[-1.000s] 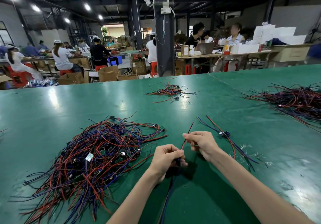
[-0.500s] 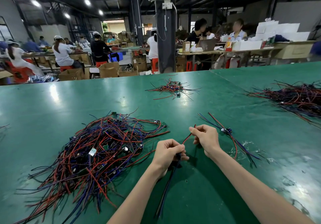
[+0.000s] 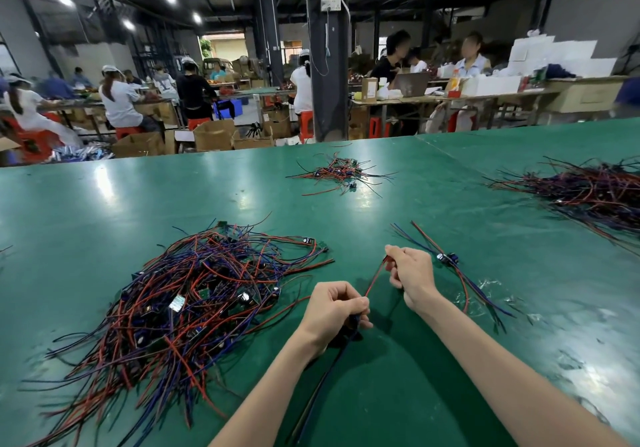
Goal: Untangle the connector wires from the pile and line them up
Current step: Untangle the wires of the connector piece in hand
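At a green desk [image 3: 104, 204] on a busy factory floor, we hold one connector wire [image 3: 375, 278] just right of the pile [image 3: 194, 301], between it and the row we are building. Our left hand [image 3: 334, 308] has a closed grip, fingers curled round the wire's dark middle part. Our right hand [image 3: 412, 275] pinches the red lead near its far tip, so that stretch runs straight between the two hands. We judge the pull is meant to draw out kinks so the piece will lie flat. Its dark blue tail [image 3: 322, 384] trails from the left hand toward the near edge. The wire is thin and limp, a red lead and a blue one joined at a small dark component. Just right of our right hand lie the sorted wires [image 3: 446, 258], side by side with their components together, which looks like the line-up begun. The pile at left is a dense snarl of red and blue leads, so most of the work appears to remain. A small heap [image 3: 341, 172] and a larger heap [image 3: 588, 190] sit farther off.
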